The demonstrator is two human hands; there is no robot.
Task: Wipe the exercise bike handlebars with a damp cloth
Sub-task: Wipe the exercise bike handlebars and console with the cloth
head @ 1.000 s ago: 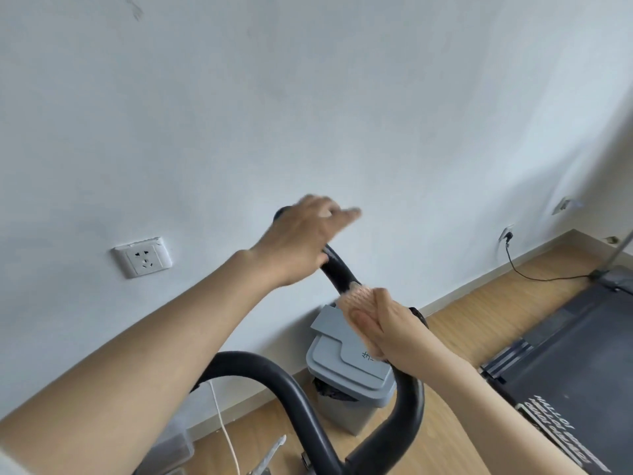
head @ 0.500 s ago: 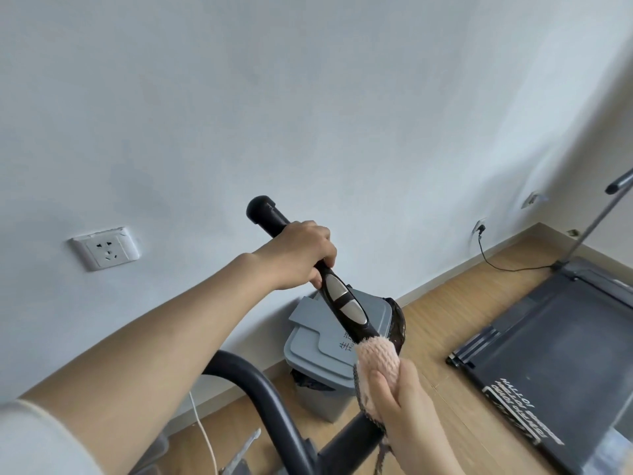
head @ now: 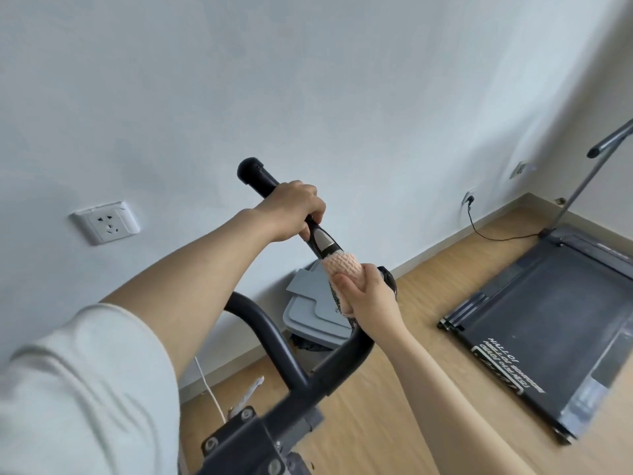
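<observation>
Up slid the right hand (head: pixel 368 296), clenched round the soft pink cloth (head: pixel 340 262); left hand (head: pixel 291 210) clamped the rigid handlebar (head: pixel 255 174).

You are standing in a home workout room: a treadmill (head: pixel 534 320) is lying on the wood floor (head: pixel 411 423), with a wall socket (head: pixel 106 222) and grey bin (head: pixel 313 313) left of it.

We grip the black handlebar (head: pixel 260 180) near its capped end with our left hand (head: pixel 291 210). Our right hand (head: pixel 366 293) wraps a pink cloth (head: pixel 340 262) around the bar just below, above a grey bin (head: pixel 308 317) by the wall.
</observation>
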